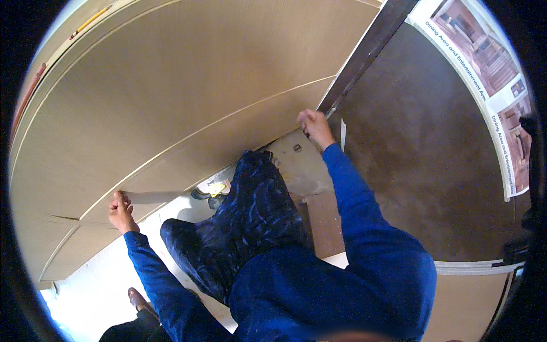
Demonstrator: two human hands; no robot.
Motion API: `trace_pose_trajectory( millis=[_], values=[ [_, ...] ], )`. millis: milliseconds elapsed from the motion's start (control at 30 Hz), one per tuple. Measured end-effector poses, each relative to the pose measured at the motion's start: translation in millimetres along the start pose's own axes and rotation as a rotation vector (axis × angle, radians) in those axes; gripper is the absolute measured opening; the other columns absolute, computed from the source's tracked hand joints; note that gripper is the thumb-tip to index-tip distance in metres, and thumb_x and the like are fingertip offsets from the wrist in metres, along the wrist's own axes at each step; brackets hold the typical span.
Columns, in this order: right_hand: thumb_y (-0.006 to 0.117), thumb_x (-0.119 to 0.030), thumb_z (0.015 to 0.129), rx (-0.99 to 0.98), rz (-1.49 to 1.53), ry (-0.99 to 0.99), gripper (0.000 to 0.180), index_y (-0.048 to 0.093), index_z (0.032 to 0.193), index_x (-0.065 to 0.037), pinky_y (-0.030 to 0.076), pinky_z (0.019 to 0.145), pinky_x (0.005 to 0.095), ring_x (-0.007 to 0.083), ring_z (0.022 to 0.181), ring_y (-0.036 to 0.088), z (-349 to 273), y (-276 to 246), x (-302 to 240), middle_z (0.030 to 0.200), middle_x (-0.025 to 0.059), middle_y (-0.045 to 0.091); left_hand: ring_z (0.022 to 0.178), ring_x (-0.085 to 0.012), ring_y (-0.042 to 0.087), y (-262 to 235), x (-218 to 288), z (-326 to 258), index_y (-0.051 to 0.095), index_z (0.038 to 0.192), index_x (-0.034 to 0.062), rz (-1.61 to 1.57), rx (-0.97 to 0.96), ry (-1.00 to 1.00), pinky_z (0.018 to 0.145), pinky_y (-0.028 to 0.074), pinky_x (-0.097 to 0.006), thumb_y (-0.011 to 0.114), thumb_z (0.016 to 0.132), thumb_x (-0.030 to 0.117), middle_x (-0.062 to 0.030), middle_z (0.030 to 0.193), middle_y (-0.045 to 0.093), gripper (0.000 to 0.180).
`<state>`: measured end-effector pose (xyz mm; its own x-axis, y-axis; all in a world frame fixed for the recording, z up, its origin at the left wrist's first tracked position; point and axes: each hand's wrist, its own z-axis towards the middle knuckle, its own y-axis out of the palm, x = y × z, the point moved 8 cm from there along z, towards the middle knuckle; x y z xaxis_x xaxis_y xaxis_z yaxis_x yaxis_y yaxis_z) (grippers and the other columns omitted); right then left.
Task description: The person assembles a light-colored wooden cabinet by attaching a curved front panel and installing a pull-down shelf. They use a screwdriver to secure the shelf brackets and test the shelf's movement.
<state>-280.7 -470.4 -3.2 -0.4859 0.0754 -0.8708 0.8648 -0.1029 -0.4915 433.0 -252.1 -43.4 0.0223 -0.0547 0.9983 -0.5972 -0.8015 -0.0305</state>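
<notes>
Panel (228, 74) is seen ahead of the knees (253, 171), left hand (121, 215) and right hand (315, 126) at its lower part, fingers curled; whether anything is gripped cannot be told. Dark slit (68, 218) at left could be lengthened by uneven pressure; yellow-black tool (216, 188) could be knocked by a shifted knee.

Near my left fingers (117, 202), the panel (228, 62) is light beige with thin paler lines (211, 126); right of my right fingers (308, 117), the board (421, 148) is dark brown.
</notes>
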Motion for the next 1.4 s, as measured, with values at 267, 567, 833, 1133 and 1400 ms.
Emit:
trace_pose_trajectory(
  millis=[267,567,833,1133,1400],
  values=[
    [0.054,-0.026,0.108,-0.078,0.158,-0.208,0.024,0.066,0.096,-0.009,0.041,0.053,0.0249,0.0076,0.059,0.051,87,-8,16,0.071,-0.0034,0.057,0.069,-0.0106,0.065,-9,-23,26,0.069,0.083,0.0093,0.036,-0.060,-0.052,0.055,0.048,-0.022,0.077,0.094,0.044,-0.0051,0.087,0.073,0.037],
    [0.063,-0.032,0.104,-0.364,0.074,-0.214,0.019,0.068,0.103,-0.013,0.040,0.051,0.0210,0.0044,0.059,0.053,48,30,5,0.075,-0.0055,0.062,0.068,-0.0122,0.066,38,-35,35,0.078,0.087,0.0023,-0.008,-0.131,0.195,0.062,0.054,-0.030,0.073,0.097,0.037,-0.0063,0.076,0.074,0.037],
    [0.058,-0.031,0.107,-0.402,-0.023,-0.339,0.025,0.070,0.110,-0.009,0.045,0.060,0.0232,0.0055,0.068,0.056,7,31,-64,0.082,-0.0026,0.063,0.127,-0.0413,0.053,1,10,-19,0.052,0.134,-0.0067,0.496,0.389,0.282,0.106,0.043,-0.052,0.083,0.084,0.044,-0.0311,0.140,0.053,0.078],
    [0.057,-0.016,0.107,0.155,-0.105,-0.937,0.022,0.068,0.121,-0.003,0.048,0.098,0.0297,0.0168,0.109,0.063,-98,-48,-301,0.116,0.0063,0.068,0.156,-0.0449,0.018,20,37,-33,0.005,0.163,-0.0031,0.593,0.317,0.368,0.125,0.024,-0.050,0.084,0.082,0.036,-0.0309,0.169,0.010,0.120],
    [0.053,-0.031,0.109,0.404,-0.275,-1.307,0.040,0.064,0.134,-0.003,0.040,0.114,0.0377,0.0279,0.130,0.058,-124,-41,-464,0.136,0.0157,0.065,0.147,-0.0460,0.034,1,-1,-53,0.025,0.160,0.0001,0.674,0.345,0.405,0.118,0.033,-0.053,0.078,0.088,0.026,-0.0301,0.164,0.025,0.094]
  ],
)
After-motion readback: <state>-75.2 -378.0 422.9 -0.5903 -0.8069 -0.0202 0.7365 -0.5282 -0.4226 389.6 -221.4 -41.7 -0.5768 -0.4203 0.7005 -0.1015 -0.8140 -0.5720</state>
